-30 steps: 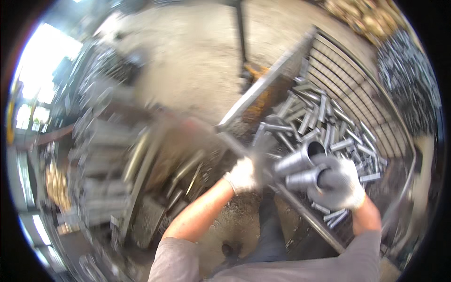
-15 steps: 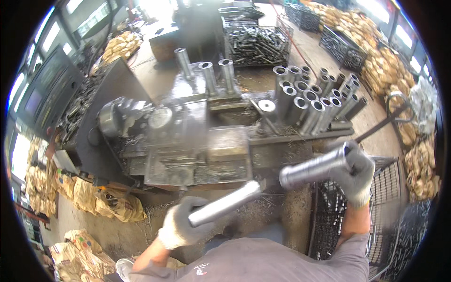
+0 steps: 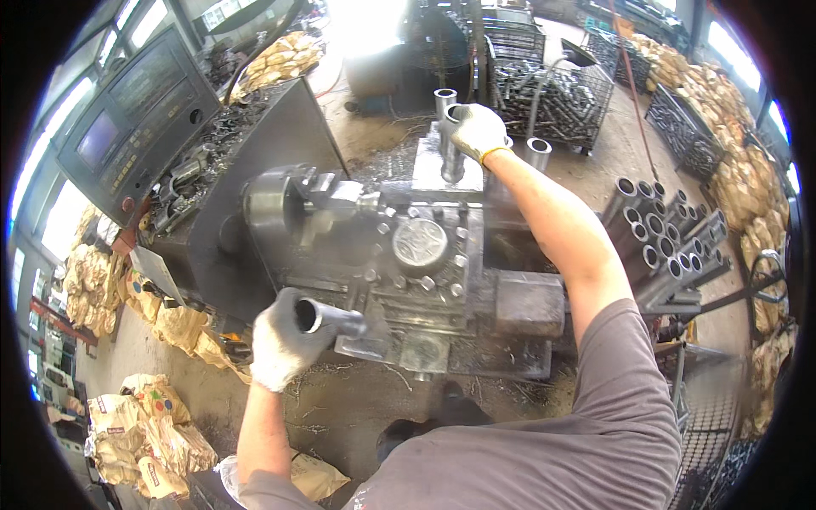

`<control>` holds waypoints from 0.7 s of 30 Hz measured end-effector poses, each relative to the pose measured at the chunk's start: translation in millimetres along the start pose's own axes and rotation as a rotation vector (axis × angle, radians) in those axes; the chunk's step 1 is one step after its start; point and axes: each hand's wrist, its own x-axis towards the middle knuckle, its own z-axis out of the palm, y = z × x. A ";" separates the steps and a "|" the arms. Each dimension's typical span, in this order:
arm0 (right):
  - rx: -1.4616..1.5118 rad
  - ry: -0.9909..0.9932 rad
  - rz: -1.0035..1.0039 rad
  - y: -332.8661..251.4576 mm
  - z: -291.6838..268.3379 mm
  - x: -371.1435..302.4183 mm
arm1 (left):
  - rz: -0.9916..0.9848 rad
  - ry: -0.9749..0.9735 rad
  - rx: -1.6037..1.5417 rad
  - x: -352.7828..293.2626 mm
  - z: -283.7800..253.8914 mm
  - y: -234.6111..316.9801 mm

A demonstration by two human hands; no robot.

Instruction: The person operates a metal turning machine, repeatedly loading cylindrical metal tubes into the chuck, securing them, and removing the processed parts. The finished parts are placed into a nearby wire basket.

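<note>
Both my hands wear pale work gloves. My left hand [image 3: 287, 340] is closed round a short grey metal tube [image 3: 338, 321], held in the air in front of the lathe, its open end facing my palm. My right hand [image 3: 478, 133] reaches far forward, its fingers wrapped on the top of an upright metal tube [image 3: 452, 161]. That tube stands on a flat, shiny plate [image 3: 427, 166] at the far side of the lathe. Just behind it rises another tube [image 3: 444, 100], and one more tube [image 3: 537, 155] stands to the right of my hand. The round-topped tool post [image 3: 420, 243] lies between my hands.
A chuck [image 3: 276, 206] and a dark guard panel [image 3: 246, 161] are on the left, beside a control panel [image 3: 127, 127]. Several upright tubes [image 3: 654, 225] cluster at the right. Wire bins [image 3: 552, 102] of metal parts stand behind. Sacks [image 3: 149, 433] lie at lower left.
My right hand has swung from the near right to the far plate with its tube. My left hand has moved left and up, still holding its tube. The view has shifted left.
</note>
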 end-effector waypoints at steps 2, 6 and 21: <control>-0.097 0.021 0.094 28.0 25.6 31.5 | 0.019 -0.100 -0.010 32.5 21.4 2.1; -0.175 0.077 0.175 73.9 63.1 70.7 | 0.104 -0.197 0.026 66.3 56.8 -19.2; -0.264 -1.046 -0.157 -45.9 128.8 1.8 | 0.180 0.026 0.041 206.2 -14.1 -62.0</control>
